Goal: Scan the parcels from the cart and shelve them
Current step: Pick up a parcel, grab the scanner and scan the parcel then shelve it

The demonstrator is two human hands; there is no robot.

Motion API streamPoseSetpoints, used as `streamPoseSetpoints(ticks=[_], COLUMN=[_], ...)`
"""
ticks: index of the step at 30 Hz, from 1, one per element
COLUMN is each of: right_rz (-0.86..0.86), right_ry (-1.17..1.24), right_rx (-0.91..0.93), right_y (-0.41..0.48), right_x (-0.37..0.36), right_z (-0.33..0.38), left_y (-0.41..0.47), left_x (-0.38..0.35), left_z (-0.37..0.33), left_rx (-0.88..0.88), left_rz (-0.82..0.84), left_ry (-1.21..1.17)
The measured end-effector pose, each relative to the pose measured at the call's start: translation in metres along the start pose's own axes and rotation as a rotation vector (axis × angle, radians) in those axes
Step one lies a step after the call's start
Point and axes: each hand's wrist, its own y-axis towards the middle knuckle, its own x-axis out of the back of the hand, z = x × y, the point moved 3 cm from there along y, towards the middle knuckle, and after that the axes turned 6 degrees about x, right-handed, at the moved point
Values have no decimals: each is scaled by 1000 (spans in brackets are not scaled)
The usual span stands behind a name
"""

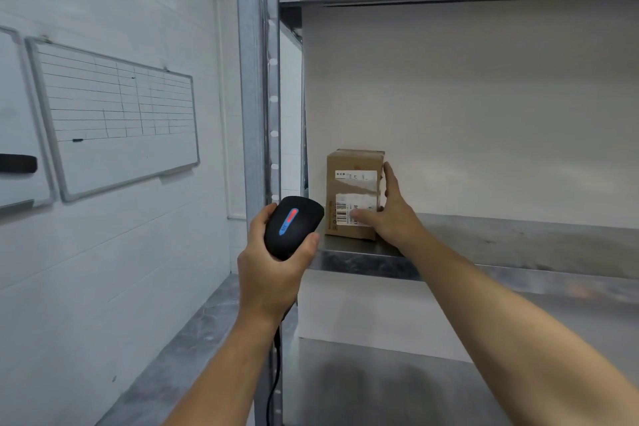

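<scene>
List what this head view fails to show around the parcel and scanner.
- Blurred, too small: parcel label text; right hand thumb covers part.
- Hidden: scanner window, facing away behind its body and left hand.
- Cut off: cable end, at bottom edge.
- Outside frame: cart.

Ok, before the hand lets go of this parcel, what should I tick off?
1. Parcel upright on the shelf: ok.
2. Parcel base behind the shelf's front edge: ok.
3. Barcode facing outward: ok, it shows just beside the thumb of the right hand.
4. Scanner secure: ok, the left hand grips it.
5. Scan registered: cannot tell.
6. Right hand clear of the parcel: not ok, it touches the front and right side.
</scene>
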Motion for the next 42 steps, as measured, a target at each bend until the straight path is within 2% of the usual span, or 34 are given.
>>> streamPoseSetpoints(ticks=[10, 27, 31, 37, 42], right_rz=[-27, -44, -56, -170, -282], right_ry=[2, -44, -76, -276, -433], right_rx=[-59, -92, 8, 171, 181], right_y=[14, 20, -1, -50, -113], right_x=[-23, -15, 13, 91, 173], right_z=[1, -8, 0, -7, -25], left_y=[5, 9, 2, -27, -76], left_x=[10, -3, -23, -79, -142], left_z=[-5, -2, -7, -18, -39], left_rx=[-37, -84, -81, -97, -91], left_rz=[17, 44, 63, 166, 284], left_ry=[-61, -58, -90, -126, -217])
